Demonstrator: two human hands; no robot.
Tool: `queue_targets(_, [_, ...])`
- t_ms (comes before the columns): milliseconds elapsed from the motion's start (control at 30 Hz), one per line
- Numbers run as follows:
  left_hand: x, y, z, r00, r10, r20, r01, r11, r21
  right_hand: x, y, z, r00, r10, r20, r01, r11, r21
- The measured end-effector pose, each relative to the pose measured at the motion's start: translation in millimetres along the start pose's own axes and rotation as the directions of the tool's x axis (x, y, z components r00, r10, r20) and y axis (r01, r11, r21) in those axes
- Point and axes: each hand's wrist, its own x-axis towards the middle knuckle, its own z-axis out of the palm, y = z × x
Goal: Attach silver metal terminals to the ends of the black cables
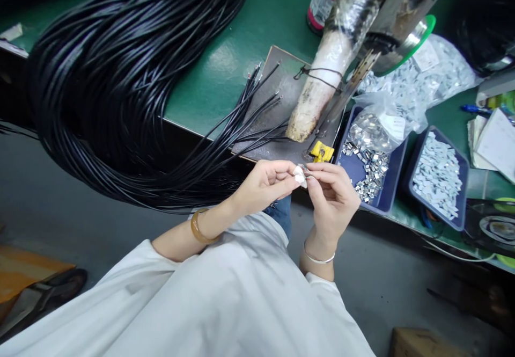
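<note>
My left hand (267, 185) and my right hand (332, 193) meet in front of the table edge, fingertips almost touching. Between the left fingertips is a small white piece (300, 176), pinched. The right thumb and fingers close on a small part at its right side, too small to make out. Just beyond the hands lie a yellow piece (322, 152) and a dark board (277, 91). Ends of black cables (257, 110) rest on that board, left of a wrapped white tube (317, 88).
A large bundle of black cables (108, 62) covers the left of the green table (213, 83). To the right stand a blue tray (388, 190) of metal pieces and another tray (462, 185) of pale pieces. Plastic bags (446, 72) and a jar (322, 2) are behind.
</note>
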Motion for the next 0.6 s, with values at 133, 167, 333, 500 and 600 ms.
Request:
queue_targets(133, [-2, 4, -1.1, 0.999, -0.012, 0.042, 0.011, 1.000, 0.017, 2, 8, -2, 0.995, 0.077, -0.058, -0.065, 0.981, 0.185])
queue_targets(167, [-2, 5, -1.4, 1.000, 0.002, 0.019, -0.003, 1.000, 0.031, 4, 9, -3, 0.990, 0.088, -0.114, -0.062, 0.974, 0.217])
queue_targets(333, [1, 4, -3.4, 0.984, 0.114, -0.138, -0.094, 0.985, 0.144, 5, 4, 1, 0.947, -0.079, -0.313, 0.100, 0.993, 0.054])
queue_targets(500, [5, 3, -4.7, 0.979, 0.152, -0.135, -0.127, 0.976, 0.179, -5, -1, 9, 0.924, -0.325, -0.202, 0.301, 0.943, -0.139])
queue_targets(600, [6, 5, -5.1, 0.975, 0.169, -0.144, -0.141, 0.973, 0.182, -6, 4, 10, 0.923, -0.349, -0.160, 0.319, 0.930, -0.183])
